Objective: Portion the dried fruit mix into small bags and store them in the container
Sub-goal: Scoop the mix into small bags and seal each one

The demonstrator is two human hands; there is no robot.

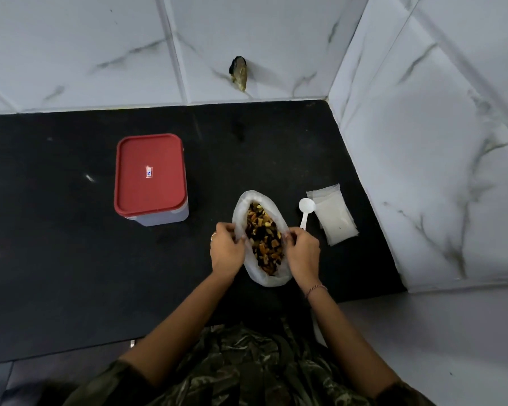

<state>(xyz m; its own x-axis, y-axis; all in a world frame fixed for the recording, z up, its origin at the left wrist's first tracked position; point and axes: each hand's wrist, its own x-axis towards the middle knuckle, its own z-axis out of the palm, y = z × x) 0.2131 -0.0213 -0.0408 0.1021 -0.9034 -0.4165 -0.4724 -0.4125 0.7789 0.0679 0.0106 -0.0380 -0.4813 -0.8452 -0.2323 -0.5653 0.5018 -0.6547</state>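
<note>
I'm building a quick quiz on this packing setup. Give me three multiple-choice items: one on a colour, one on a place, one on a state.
1. What colour is the container's lid? A) blue B) red C) green
2. Where does the white spoon lie? A) on the lid B) on the counter between the fruit bag and the small bags C) inside the fruit bag
3. What are the hands doing? A) both grip the fruit bag's open rim B) one lifts the spoon C) both rest idle
Answers: 1 B, the lid is plainly red; 2 B, the spoon lies on the counter between the two; 3 A, the left hand and right hand pinch the rim on either side.
</note>
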